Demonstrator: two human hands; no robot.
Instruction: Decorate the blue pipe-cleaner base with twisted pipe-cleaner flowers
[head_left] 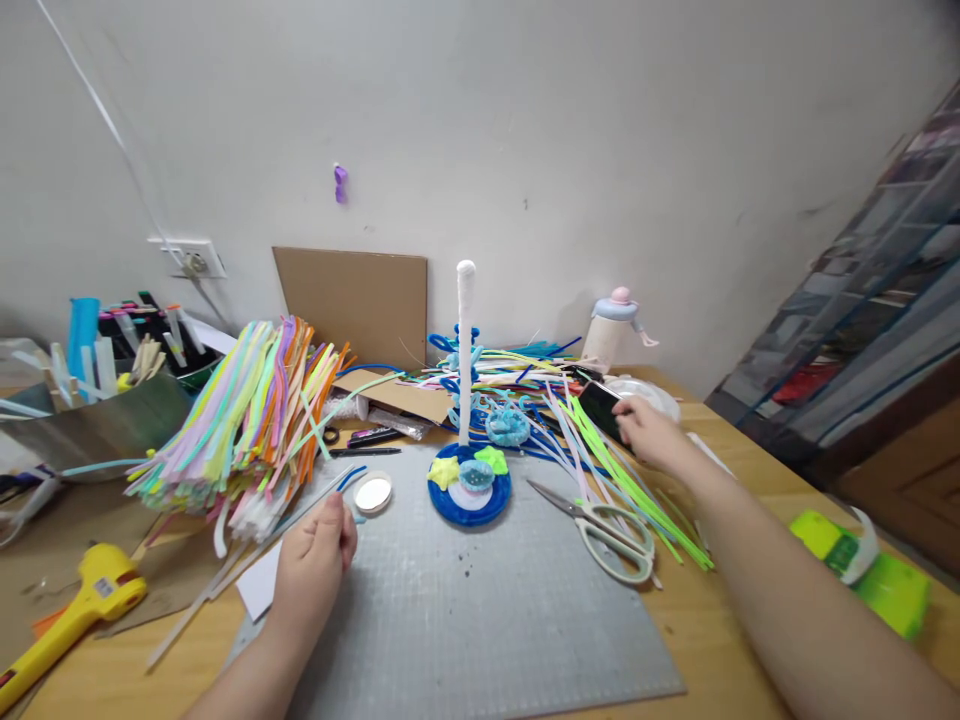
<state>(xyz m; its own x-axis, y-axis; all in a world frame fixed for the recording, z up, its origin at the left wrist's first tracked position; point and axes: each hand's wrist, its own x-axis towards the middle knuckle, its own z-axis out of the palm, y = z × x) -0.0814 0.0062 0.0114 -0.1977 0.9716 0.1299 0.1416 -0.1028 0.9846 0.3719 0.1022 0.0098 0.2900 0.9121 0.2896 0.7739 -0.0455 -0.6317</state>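
At the right, my right hand pinches the edge of a dark flat smartphone, which lies tilted among the pipe cleaners. My left hand is closed in a loose fist over the left part of the grey cutting mat; its inside is hidden. Just beyond it is a small white round disc. At the mat's back edge stands a blue round base with yellow and green stars and a white fuzzy upright post. Open-handled scissors lie right of the base.
A large pipe-cleaner bundle and a yellow glue gun occupy the left. Loose green pipe cleaners lie near my right arm. Behind are a cardboard sheet and a bottle. A green tape dispenser sits far right.
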